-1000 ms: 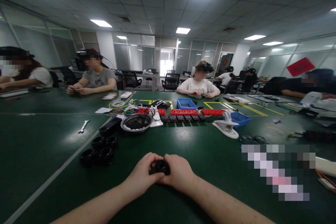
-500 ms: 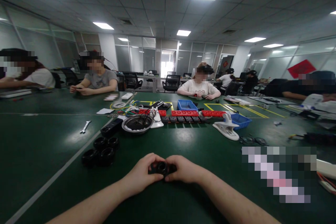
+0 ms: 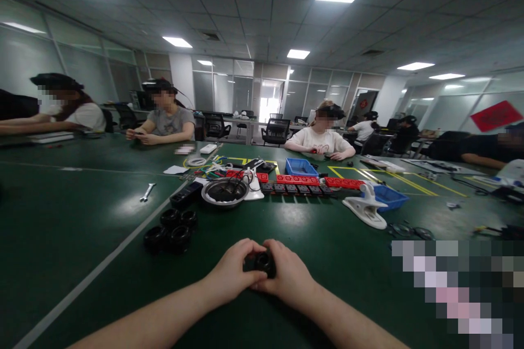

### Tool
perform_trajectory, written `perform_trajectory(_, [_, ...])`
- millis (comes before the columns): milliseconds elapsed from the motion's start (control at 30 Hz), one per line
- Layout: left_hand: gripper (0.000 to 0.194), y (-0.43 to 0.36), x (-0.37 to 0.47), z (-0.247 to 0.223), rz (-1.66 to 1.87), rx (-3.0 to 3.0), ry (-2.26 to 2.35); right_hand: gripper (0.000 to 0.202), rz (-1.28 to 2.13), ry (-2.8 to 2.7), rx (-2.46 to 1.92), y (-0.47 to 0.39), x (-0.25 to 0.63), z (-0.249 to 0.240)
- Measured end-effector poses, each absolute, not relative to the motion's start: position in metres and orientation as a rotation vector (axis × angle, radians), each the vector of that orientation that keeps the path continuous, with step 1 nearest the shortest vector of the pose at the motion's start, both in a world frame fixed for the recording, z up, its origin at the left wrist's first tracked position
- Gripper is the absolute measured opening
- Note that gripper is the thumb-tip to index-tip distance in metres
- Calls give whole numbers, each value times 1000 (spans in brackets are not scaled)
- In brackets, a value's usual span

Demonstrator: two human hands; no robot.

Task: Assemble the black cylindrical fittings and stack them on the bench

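While the left hand (image 3: 236,271) is curving its fingers and thumb around the near left side of a small black ring-shaped part (image 3: 265,263), the right hand (image 3: 291,277) is wrapping its fingers around the right side. Both hands are holding the part between them, their fingertips meeting around it, just above the green table (image 3: 327,240). The fingers are hiding much of its outline.

Ahead and to the left of the left hand, four black rings (image 3: 180,235) are sitting in a tight cluster, and a wrench (image 3: 148,192) is lying farther out on that side. Beyond the rings, a black device (image 3: 186,194) is resting just beside a round metal dish (image 3: 225,196), which is holding dark items and cables. Straight ahead of the hands, a row of black blocks (image 3: 297,190) is lying in front of red strips (image 3: 297,180), with a blue bin (image 3: 301,167) standing behind them.

Ahead and to the right of the right hand, a white clamp (image 3: 367,210) is standing beside another blue bin (image 3: 391,199). Across the table, a person in a white shirt (image 3: 321,142) and a person in a grey shirt (image 3: 172,122) are sitting.
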State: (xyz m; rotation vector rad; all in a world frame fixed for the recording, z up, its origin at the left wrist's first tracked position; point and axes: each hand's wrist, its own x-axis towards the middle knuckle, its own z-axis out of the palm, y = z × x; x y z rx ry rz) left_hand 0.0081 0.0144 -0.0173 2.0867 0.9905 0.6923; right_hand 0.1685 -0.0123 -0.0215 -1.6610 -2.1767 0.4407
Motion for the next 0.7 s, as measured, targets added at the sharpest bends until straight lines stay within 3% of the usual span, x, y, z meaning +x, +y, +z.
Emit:
perform_trajectory(67, [27, 15, 7, -17, 691, 2078, 959, 57, 568, -2246, -1557, -11, 175, -18])
perform_trajectory(267, [27, 14, 6, -17, 657, 2088, 896, 24, 942, -2260, -1404, -1, 190, -14])
perform_trajectory(367, [28, 12, 7, -18, 639, 2096, 913, 27, 983, -2176, -1480, 0, 188, -17])
perform_trajectory(567, [24, 6, 12, -22, 713, 2093, 1063, 34, 354, -2271, -1759, -9, 170, -20])
perform_trajectory(700, [23, 7, 11, -23, 706, 2118, 1035, 34, 216, -2306, -1754, -13, 166, -19])
